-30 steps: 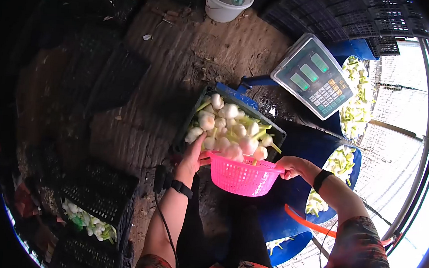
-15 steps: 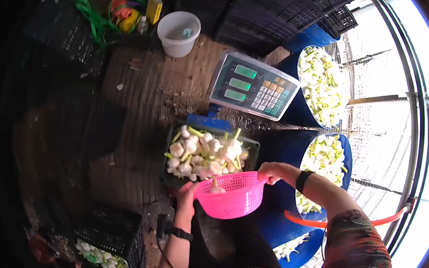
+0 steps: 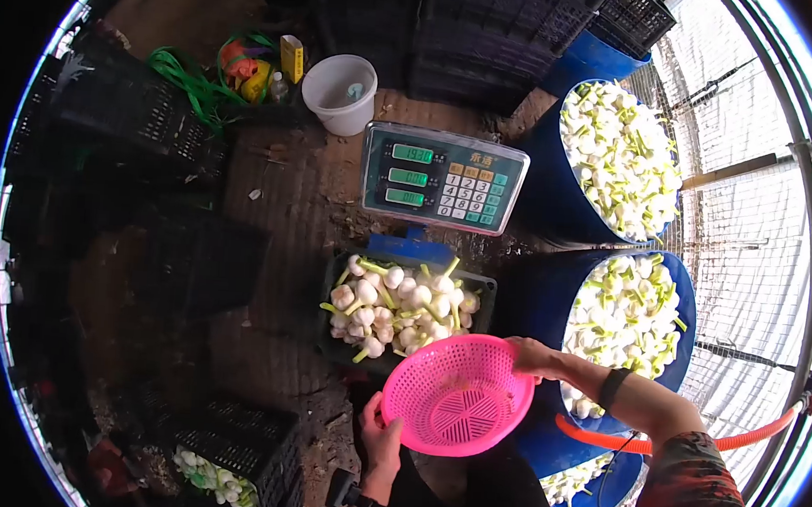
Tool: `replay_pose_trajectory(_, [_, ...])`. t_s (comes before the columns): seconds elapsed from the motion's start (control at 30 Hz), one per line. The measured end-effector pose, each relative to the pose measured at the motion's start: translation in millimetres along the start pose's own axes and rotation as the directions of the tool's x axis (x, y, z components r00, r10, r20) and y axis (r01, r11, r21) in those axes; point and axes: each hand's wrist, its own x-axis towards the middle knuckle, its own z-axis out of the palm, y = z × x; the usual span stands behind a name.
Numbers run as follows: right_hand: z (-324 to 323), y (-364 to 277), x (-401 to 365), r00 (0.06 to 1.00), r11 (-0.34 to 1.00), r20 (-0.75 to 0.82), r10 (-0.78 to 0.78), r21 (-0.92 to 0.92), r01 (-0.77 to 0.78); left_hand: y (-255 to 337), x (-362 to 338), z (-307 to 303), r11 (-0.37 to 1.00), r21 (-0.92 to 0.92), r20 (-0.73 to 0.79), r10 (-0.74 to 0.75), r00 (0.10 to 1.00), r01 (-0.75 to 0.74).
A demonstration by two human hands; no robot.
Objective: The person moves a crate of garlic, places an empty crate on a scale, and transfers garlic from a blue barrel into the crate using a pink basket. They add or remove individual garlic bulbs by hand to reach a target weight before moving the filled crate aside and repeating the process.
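Observation:
I hold an empty pink plastic basket tilted toward me, low in the middle of the view. My left hand grips its near left rim and my right hand grips its far right rim. Just beyond the basket, a black crate heaped with white garlic bulbs with green stems sits on a blue scale platform. The scale's display head with green digits and a keypad stands behind the crate.
Two blue barrels full of garlic stand at the right, with another blue tub and an orange hose below. A white bucket, black crates and a crate of garlic surround the dirt floor.
The basket held garlic and was tipped over the crate; now it is empty and drawn back toward me. The view has shifted, bringing the scale and barrels more to the centre.

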Motion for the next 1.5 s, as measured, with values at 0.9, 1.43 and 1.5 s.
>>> replay_pose_trajectory(0.9, [-124.5, 195.1, 55.6, 0.810, 0.924, -0.571, 0.130, -0.226, -0.308, -77.4, -15.6, 146.4, 0.920, 0.379, 0.315, -0.026, 0.949, -0.100])
replay_pose_trajectory(1.43, [-97.0, 245.5, 136.2, 0.489, 0.962, -0.863, 0.126, 0.226, 0.152, -104.9, -23.0, 130.1, 0.944, 0.318, 0.291, -0.190, 0.937, 0.093])
replay_pose_trajectory(1.5, [-95.5, 267.8, 141.7, 0.426, 0.927, -0.882, 0.203, 0.313, 0.206, -100.9, -21.1, 137.3, 0.956, 0.269, 0.294, -0.194, 0.936, 0.114])
